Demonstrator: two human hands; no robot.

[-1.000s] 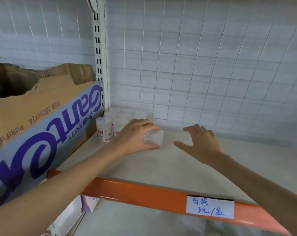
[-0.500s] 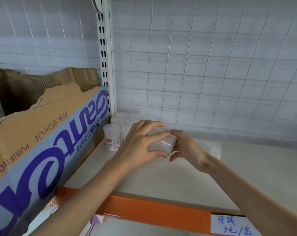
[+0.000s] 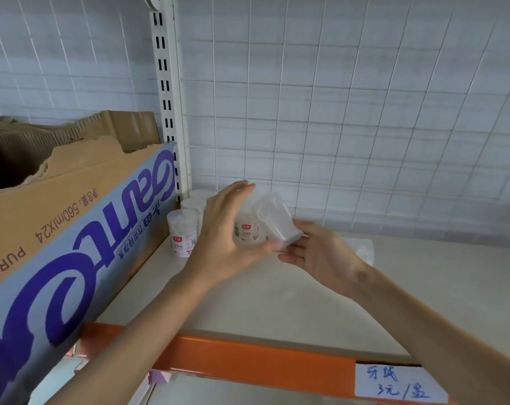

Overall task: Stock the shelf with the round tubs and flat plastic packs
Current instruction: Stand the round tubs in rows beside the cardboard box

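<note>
Your right hand [image 3: 321,258] pinched the tilted round tub [image 3: 277,222] by its base, just above your fingertips. Your left hand [image 3: 227,229] was spread wide, fingers straight, just beside it. It looked light, stiff and slick, so grip the sidewall.

A torn-open cardboard box [image 3: 72,217] with big purple lettering on a pale blue side sits at the left, just beside a white slotted upright [image 3: 167,112]. A white wire grid [image 3: 335,127] backs the bay. Along the front runs an orange rail [image 3: 247,361], a handwritten paper label [image 3: 399,384] stuck toward its right
</note>
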